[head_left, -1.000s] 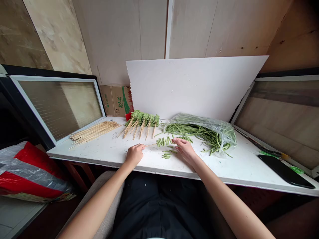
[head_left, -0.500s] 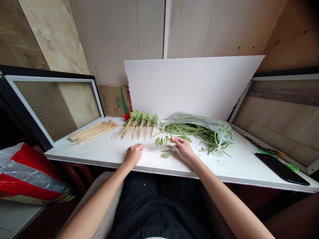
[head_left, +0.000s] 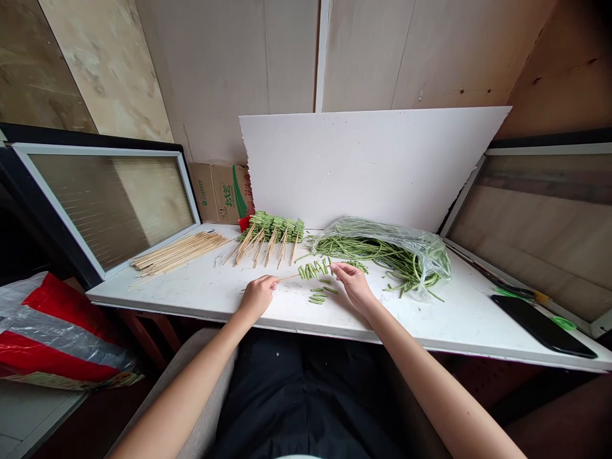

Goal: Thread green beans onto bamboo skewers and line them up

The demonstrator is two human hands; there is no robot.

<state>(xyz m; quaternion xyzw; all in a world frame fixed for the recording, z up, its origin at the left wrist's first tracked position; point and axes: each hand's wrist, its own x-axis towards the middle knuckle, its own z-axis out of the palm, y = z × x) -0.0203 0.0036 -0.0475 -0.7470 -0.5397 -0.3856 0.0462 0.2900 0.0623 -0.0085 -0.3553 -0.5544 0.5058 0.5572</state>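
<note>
My left hand [head_left: 258,294] is closed on the blunt end of a bamboo skewer [head_left: 287,278] that carries several short green bean pieces [head_left: 313,269]. At the skewer's far tip, my right hand [head_left: 352,284] pinches a bean piece with fingers and thumb. A few loose cut bean pieces [head_left: 319,295] lie on the white table [head_left: 215,290] between my hands.
Finished bean skewers [head_left: 272,233] are stacked behind, with a pile of bare skewers [head_left: 179,250] to their left. A plastic bag of long green beans [head_left: 396,252] lies right. A dark phone [head_left: 542,325] and scissors [head_left: 519,292] rest far right. A white board [head_left: 368,166] leans behind.
Both hands stay nearly in place on the skewer; the bean pieces on it have shifted only slightly. The view itself moved a little.
</note>
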